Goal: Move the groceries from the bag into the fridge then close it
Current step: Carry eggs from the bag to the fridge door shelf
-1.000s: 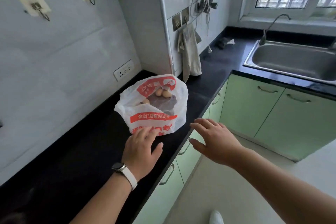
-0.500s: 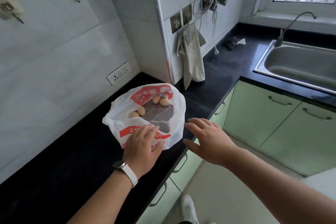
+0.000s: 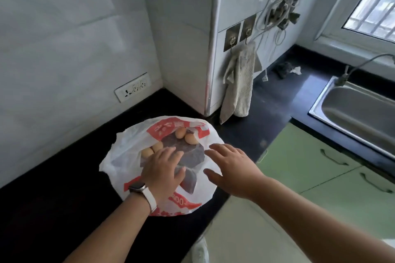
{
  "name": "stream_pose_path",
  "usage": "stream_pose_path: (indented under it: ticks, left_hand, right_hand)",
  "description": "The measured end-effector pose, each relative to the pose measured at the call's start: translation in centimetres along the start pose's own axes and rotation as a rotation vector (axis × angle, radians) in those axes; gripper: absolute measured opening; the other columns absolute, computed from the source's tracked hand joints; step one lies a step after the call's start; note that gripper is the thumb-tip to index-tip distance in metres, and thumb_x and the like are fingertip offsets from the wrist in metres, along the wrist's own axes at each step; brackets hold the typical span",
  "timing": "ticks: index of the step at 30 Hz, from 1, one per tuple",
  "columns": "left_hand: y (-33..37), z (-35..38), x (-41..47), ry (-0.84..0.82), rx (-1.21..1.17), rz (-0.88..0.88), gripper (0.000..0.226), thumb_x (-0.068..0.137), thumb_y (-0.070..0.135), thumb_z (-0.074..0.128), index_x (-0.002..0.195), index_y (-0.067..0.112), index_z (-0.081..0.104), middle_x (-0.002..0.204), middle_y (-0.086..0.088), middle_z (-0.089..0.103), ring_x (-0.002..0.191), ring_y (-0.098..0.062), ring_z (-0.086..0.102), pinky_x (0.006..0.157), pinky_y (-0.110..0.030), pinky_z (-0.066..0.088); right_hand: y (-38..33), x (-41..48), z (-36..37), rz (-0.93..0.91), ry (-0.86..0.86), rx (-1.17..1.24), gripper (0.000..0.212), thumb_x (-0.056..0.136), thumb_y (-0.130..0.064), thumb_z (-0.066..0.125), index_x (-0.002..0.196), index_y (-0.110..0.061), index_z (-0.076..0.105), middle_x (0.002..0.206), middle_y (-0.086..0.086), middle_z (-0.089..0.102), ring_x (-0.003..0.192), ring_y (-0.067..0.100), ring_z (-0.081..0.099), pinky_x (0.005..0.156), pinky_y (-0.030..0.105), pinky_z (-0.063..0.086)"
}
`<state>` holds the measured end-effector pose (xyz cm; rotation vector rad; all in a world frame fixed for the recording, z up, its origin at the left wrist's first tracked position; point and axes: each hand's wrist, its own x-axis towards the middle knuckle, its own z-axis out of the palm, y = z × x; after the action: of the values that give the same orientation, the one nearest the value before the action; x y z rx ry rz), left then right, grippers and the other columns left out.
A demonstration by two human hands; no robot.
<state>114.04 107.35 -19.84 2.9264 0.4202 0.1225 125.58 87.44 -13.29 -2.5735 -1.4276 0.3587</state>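
Note:
A white plastic bag (image 3: 126, 156) with red print lies on the black counter (image 3: 53, 209), its mouth gaping upward. Inside show several tan eggs (image 3: 189, 137) and a dark wrapped item (image 3: 192, 153). My left hand (image 3: 162, 173), with a white-strapped watch on the wrist, rests flat over the bag's opening, fingers spread, next to the eggs on the left side. My right hand (image 3: 233, 168) hovers over the bag's right edge, fingers apart, holding nothing. No fridge is in view.
A grey cloth (image 3: 241, 85) hangs from hooks on the white pillar behind the bag. A steel sink (image 3: 352, 113) with a tap sits at the right. Green cabinet doors (image 3: 310, 168) run under the counter. A wall socket (image 3: 132, 87) is at the left.
Both hands moved forward onto the bag: the left went from its near edge to over the opening, the right from beside it to its right rim. The view came closer.

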Motion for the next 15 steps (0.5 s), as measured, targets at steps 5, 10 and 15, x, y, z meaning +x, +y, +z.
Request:
stream_pose_path:
  ticks: [5,10,15]
  left_hand:
    - [-2.6,1.7,2.5,-0.036,0.014,0.005,0.052,0.088,0.052,0.036,0.124,0.023,0.061,0.124,0.001,0.063,0.121,-0.023,0.056,0.096,-0.041,0.047]
    - [-4.6,3.3,5.0,-0.059,-0.044,-0.021,0.050,0.088,0.052,0.037,0.126,0.026,0.056,0.123,0.003,0.059,0.115,-0.021,0.055,0.093,-0.040,0.049]
    - [-5.5,4.3,7.8,-0.083,-0.118,-0.037,0.047,0.089,0.045,0.050,0.134,0.029,0.049,0.133,0.004,0.056,0.121,-0.021,0.054,0.098,-0.040,0.049]
  right_hand:
    - [-0.6,4.4,1.2,0.003,-0.054,0.080,0.053,0.097,-0.054,0.042,0.143,-0.028,0.041,0.149,-0.006,0.041,0.135,0.018,0.038,0.110,0.035,0.035]
    - [-0.1,8.3,2.9,0.013,-0.140,0.082,0.052,0.097,-0.052,0.043,0.144,-0.029,0.038,0.149,-0.005,0.039,0.134,0.019,0.037,0.108,0.037,0.038]
    - [1.0,11.2,4.7,0.045,-0.197,0.081,0.052,0.096,-0.050,0.046,0.143,-0.027,0.040,0.144,-0.003,0.042,0.130,0.021,0.040,0.103,0.037,0.043]
